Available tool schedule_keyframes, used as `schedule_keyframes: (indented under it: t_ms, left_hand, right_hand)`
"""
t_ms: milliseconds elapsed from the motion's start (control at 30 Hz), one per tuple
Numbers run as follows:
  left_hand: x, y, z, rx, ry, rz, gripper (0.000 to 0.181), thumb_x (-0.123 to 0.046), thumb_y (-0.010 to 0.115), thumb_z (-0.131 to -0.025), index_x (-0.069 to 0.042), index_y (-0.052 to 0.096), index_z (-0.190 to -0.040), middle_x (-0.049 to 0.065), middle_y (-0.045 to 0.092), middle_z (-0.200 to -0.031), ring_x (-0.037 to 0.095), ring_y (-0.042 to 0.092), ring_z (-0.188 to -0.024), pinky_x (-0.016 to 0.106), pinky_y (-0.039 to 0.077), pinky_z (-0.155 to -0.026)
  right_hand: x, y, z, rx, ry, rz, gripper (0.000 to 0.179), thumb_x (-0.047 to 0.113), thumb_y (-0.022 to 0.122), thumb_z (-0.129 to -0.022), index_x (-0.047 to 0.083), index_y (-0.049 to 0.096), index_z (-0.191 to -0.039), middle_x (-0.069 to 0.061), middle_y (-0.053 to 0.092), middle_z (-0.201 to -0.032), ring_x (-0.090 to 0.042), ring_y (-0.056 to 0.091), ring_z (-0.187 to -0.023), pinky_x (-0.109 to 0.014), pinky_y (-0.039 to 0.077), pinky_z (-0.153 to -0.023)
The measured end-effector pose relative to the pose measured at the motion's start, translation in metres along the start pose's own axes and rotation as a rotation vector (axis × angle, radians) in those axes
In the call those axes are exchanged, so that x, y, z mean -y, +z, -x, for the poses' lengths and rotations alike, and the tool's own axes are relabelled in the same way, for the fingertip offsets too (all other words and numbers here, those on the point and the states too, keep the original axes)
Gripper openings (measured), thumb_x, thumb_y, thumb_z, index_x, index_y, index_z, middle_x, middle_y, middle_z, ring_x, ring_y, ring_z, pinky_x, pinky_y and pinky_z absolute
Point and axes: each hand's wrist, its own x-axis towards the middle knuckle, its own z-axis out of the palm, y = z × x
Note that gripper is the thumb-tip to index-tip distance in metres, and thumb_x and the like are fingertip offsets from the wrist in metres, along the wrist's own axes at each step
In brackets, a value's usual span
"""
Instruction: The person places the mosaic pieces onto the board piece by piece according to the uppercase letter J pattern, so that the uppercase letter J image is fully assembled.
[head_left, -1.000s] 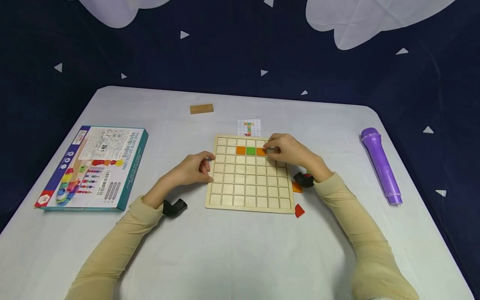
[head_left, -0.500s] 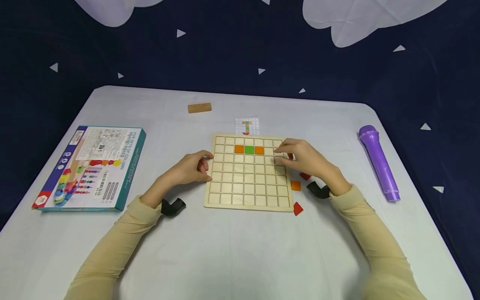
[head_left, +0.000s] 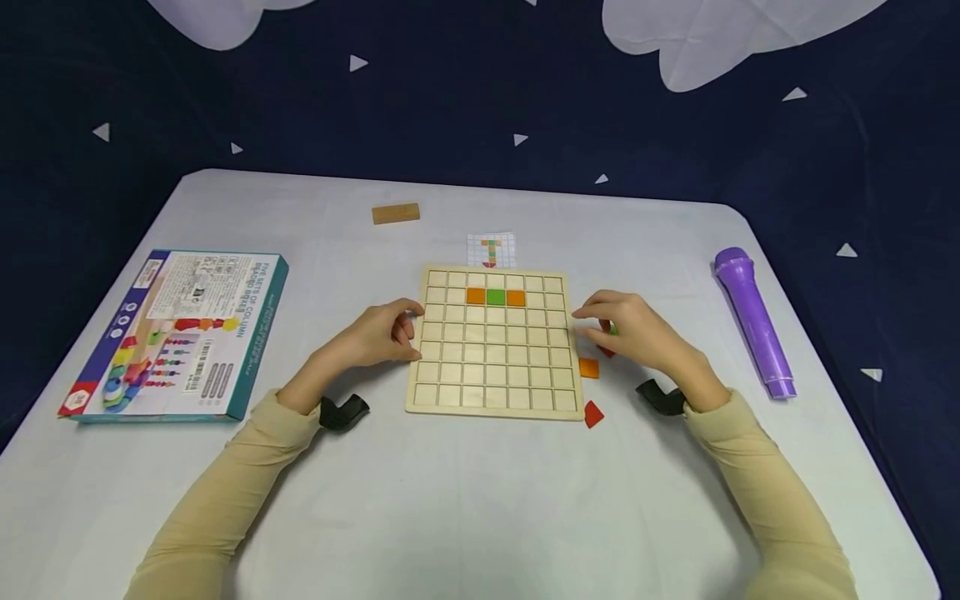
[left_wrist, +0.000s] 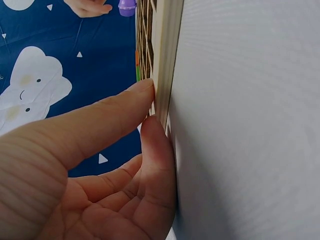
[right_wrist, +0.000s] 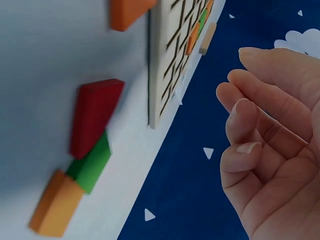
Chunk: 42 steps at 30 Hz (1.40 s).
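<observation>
My left hand (head_left: 377, 335) touches the left edge of a square wooden grid board (head_left: 497, 400) with thumb and index fingertips, spread apart along that edge. In the grid's second row sit an orange square tile (head_left: 476, 297), a green square tile (head_left: 496, 297) and another orange tile (head_left: 516, 298), side by side. Beyond the board's right edge, my right hand (head_left: 633, 325) is held over loose pieces with nothing between its bent fingers. Under it, the right wrist view shows a red piece (right_wrist: 95, 117), a green piece (right_wrist: 94, 165) and an orange block (right_wrist: 56, 202).
A printed pattern card (head_left: 491, 251) lies just behind the board, a wooden block (head_left: 396, 214) farther back. At the board's right are an orange tile (head_left: 588, 368) and a red piece (head_left: 593, 414). A boxed toy (head_left: 176, 333) lies left, a purple microphone-shaped tube (head_left: 753, 321) right.
My right hand has let go of the right-hand orange tile in the second row and moved right, off the board to the loose pieces. My left hand stays at the board's edge.
</observation>
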Motion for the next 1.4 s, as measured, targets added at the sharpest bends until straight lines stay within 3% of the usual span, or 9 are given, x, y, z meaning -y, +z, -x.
schedule_keyframes:
  t_ms: [333,633,1000,1400]
  left_hand:
    - [0.001,-0.001,0.0,-0.001,-0.01,0.004,0.062,-0.006,0.076,-0.074,0.004,0.046,-0.127,0.01,0.056,-0.089,0.014,0.055,-0.073,0.027,0.046,-0.07]
    - [0.003,-0.001,-0.001,-0.003,-0.008,0.006,0.061,-0.006,0.076,-0.074,0.004,0.046,-0.127,0.01,0.056,-0.089,0.014,0.055,-0.073,0.027,0.046,-0.07]
    - [0.002,-0.001,-0.001,-0.001,-0.002,0.011,0.062,-0.006,0.076,-0.074,0.004,0.046,-0.127,0.01,0.057,-0.089,0.014,0.055,-0.073,0.026,0.046,-0.07]
    - [0.0,0.0,-0.001,0.003,-0.005,0.015,0.062,-0.006,0.076,-0.074,0.004,0.046,-0.127,0.011,0.057,-0.089,0.014,0.055,-0.073,0.027,0.046,-0.07]
  right_hand:
    - [-0.005,0.005,0.02,-0.07,-0.028,-0.024,0.016,0.005,0.07,-0.081,0.004,0.073,-0.097,-0.006,0.069,-0.091,-0.007,0.05,-0.067,-0.021,0.044,-0.057]
    - [-0.005,0.012,0.029,-0.058,-0.018,-0.061,0.015,0.004,0.073,-0.077,0.003,0.074,-0.093,-0.003,0.07,-0.083,-0.006,0.054,-0.069,-0.022,0.047,-0.059]
    - [-0.008,0.02,0.034,0.02,-0.001,-0.101,0.01,0.007,0.072,-0.079,0.007,0.074,-0.089,0.0,0.069,-0.081,-0.001,0.051,-0.067,-0.019,0.045,-0.059]
    - [-0.005,0.021,0.035,0.108,0.056,-0.067,0.02,0.01,0.076,-0.074,0.008,0.073,-0.093,0.004,0.062,-0.08,-0.008,0.049,-0.069,-0.017,0.041,-0.06]
